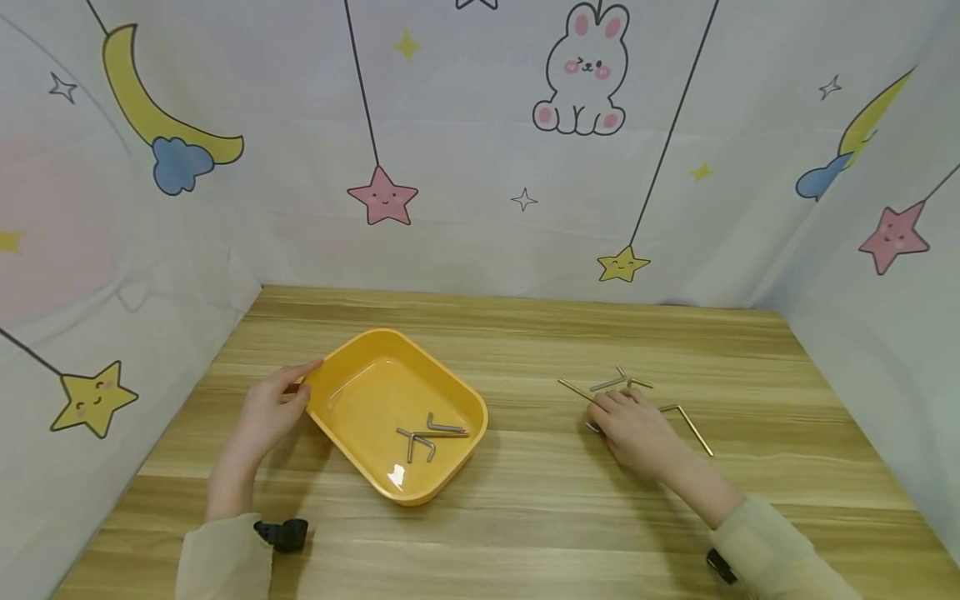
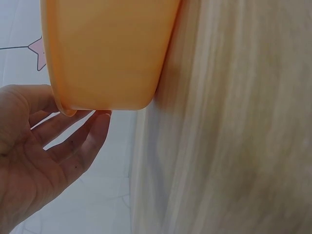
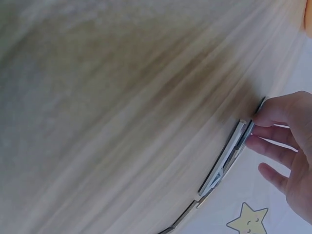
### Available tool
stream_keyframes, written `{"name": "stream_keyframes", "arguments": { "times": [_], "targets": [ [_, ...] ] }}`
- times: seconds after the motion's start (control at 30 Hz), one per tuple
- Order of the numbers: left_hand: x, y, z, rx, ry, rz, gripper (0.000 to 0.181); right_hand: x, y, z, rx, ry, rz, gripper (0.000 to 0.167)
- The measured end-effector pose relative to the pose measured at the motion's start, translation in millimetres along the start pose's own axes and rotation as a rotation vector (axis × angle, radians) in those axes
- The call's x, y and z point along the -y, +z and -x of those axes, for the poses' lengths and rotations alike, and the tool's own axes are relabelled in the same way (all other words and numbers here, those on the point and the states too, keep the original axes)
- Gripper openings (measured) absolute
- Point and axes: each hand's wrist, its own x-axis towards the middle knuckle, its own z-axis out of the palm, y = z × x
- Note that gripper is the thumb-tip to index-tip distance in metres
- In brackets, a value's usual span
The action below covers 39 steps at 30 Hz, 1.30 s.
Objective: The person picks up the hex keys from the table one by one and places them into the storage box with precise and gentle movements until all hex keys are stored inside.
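My left hand (image 1: 270,412) holds the rim of a yellow plastic tray (image 1: 367,396) at its left corner. In the left wrist view the thumb is at the rim and fingertips touch the outer wall. Inside the tray, toward its right side, several L-shaped hex keys (image 1: 442,434) lie crossed. My right hand (image 1: 637,429) is low over a loose group of hex keys on the table, thumb and fingertips pinching a dark hex key (image 3: 247,129). A long brass-toned key (image 1: 697,432) lies right of the hand, and another rod (image 1: 573,387) sticks out at its left.
The wood-grain table (image 1: 525,517) runs back to a white cloth (image 1: 480,250) printed with stars, moons and a rabbit. Cloth also stands along both sides. More hex keys (image 1: 609,383) lie just behind the right hand. A black strap sits at each wrist.
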Motion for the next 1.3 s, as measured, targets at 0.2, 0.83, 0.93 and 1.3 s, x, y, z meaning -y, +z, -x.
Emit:
{"name": "stream_keyframes", "arguments": {
  "times": [0.2, 0.83, 0.93, 1.3],
  "targets": [
    [0.3, -0.2, 0.8, -0.006, 0.003, 0.002, 0.039, -1, 3, -3.1, -0.048, -0.045, 0.025, 0.014],
    [0.7, -0.2, 0.3, -0.011, -0.006, 0.0, 0.04, 1, 2, -13.8, -0.037, -0.006, 0.017, 0.018],
    [-0.6, -0.5, 0.7, -0.008, -0.011, 0.0, 0.039, 0, 3, -13.8, -0.054, -0.015, 0.02, 0.02],
    [-0.5, -1.1, 0.7, -0.008, -0.013, -0.011, 0.039, -1, 6, -13.9, -0.089, -0.05, 0.027, 0.024]
  ]
}}
